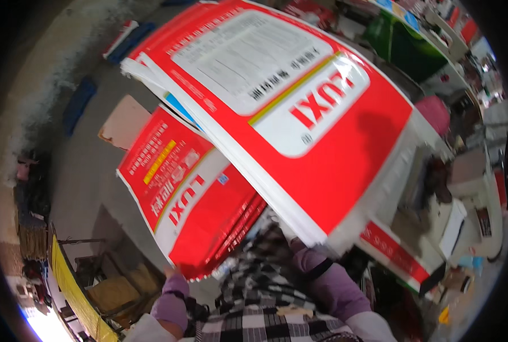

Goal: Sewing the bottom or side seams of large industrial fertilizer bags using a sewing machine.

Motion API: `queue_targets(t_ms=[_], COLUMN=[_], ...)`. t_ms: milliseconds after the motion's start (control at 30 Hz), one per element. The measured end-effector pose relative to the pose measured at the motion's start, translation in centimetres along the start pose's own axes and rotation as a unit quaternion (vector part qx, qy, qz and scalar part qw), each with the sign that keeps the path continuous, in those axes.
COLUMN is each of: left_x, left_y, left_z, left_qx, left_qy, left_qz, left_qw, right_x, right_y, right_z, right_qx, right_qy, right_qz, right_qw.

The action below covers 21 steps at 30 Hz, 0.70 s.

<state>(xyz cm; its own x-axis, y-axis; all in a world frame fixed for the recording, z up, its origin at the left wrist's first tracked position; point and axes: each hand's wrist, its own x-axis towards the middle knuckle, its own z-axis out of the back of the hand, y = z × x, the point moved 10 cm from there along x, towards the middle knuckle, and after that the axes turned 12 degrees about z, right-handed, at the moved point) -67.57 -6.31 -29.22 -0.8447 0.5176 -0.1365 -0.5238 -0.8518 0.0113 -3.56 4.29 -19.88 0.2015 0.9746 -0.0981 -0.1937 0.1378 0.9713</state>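
A thick stack of flat red-and-white printed sacks (351,165) slants across the middle and upper right, its layered edges toward me. Lower and to its left hangs a second batch of red sacks (200,219) of similar print, partly covered by the first. At the bottom corner of this lower batch, my left hand (170,272) is closed on the edge, with most fingers hidden behind it. Under the near edge of the upper stack, my right hand (297,245) holds on, its fingers largely covered by the sacks. Both forearms wear purple sleeves with dark bands.
Right of the stack stands a cluttered work surface, with a red-and-white box (393,251) near me and a pink round object (433,114) farther off. A tan board (127,121) and blue pieces (80,105) lie on the floor. A yellow-sided frame (74,285) stands lower left.
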Motion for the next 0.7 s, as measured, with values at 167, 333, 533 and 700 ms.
queue_targets(t_ms=[167, 333, 533, 700], left_x=[-19.2, -33.5, -56.1, -66.3], left_y=[-29.3, -34.5, -39.5, -43.7], left_z=[11.0, -3.4, 27.1, 25.4], left_qx=[-0.168, 0.333, -0.071, -0.195], left_qy=[-0.1, 0.305, 0.537, 0.106], left_qz=[-0.503, -0.627, -0.738, -0.883], left_qw=[0.842, 0.634, 0.402, 0.414], right_x=[-6.9, -10.9, -18.5, -16.6], right_y=[4.6, 11.5, 11.0, 16.6], right_z=[3.8, 6.8, 12.7, 11.5], right_qx=[-0.061, -0.117, -0.082, -0.157], right_qy=[0.086, 0.121, 0.066, 0.103], right_qz=[0.048, 0.078, 0.002, 0.098], right_qw=[0.993, 0.983, 0.994, 0.977])
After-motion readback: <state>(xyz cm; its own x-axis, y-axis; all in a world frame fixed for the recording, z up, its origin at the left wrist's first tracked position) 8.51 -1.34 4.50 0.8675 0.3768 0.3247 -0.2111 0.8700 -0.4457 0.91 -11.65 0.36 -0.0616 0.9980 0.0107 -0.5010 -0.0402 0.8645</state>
